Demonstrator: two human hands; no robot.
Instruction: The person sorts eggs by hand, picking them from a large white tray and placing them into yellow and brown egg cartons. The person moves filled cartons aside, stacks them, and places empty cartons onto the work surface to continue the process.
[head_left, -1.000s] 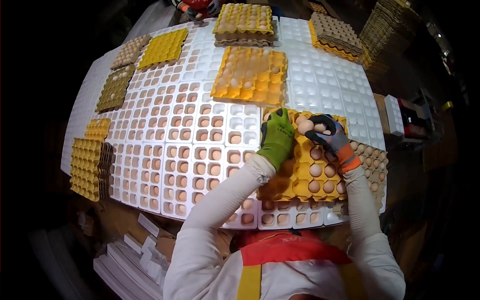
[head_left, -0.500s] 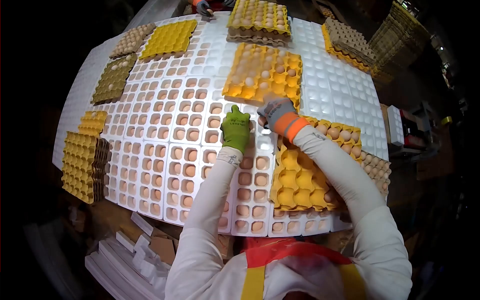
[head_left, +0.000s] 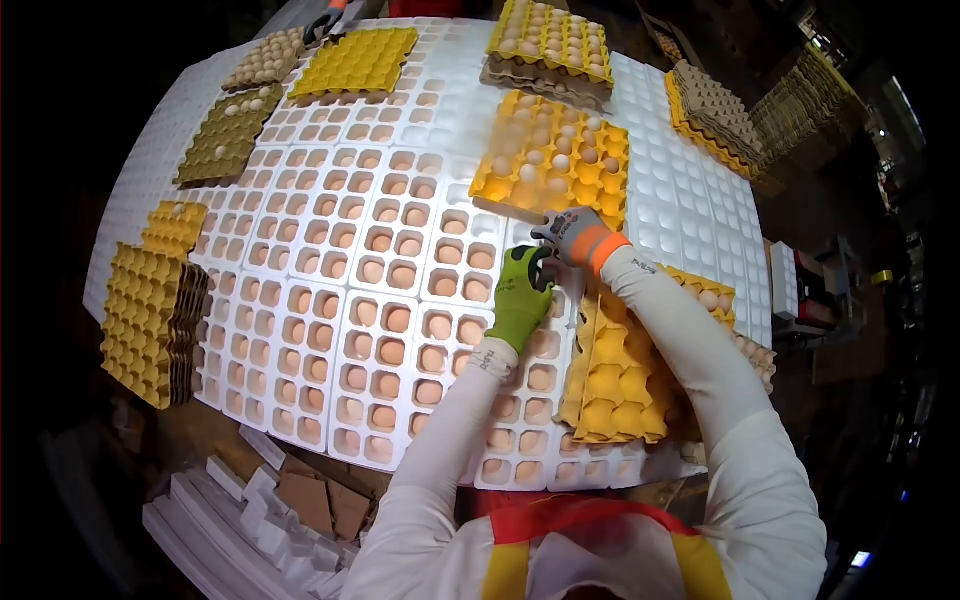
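Observation:
My left hand (head_left: 521,292), in a green glove, is over the white foam egg trays (head_left: 415,312). Its fingers are curled; whatever may be in them is hidden. Beside it, slightly farther away, is my right hand (head_left: 582,238) in a grey glove with an orange cuff. Its fingers are bent together near the front edge of a yellow egg tray (head_left: 490,188) that carries several eggs, and I cannot make out anything in them. Brown eggs (head_left: 397,320) sit in many foam cells around my left hand. Under my right forearm are stacked yellow trays (head_left: 620,385).
Stacked yellow trays (head_left: 145,325) stand at the left edge. Farther back are a flat yellow tray (head_left: 352,62) and a loaded egg stack (head_left: 550,45). Another person's gloved hand (head_left: 322,24) shows at the far left. Foam pieces (head_left: 225,535) lie below the table.
My left hand has moved right, closer to my right hand, and its fingers have curled. The view has shifted somewhat. The other person's hand has moved left.

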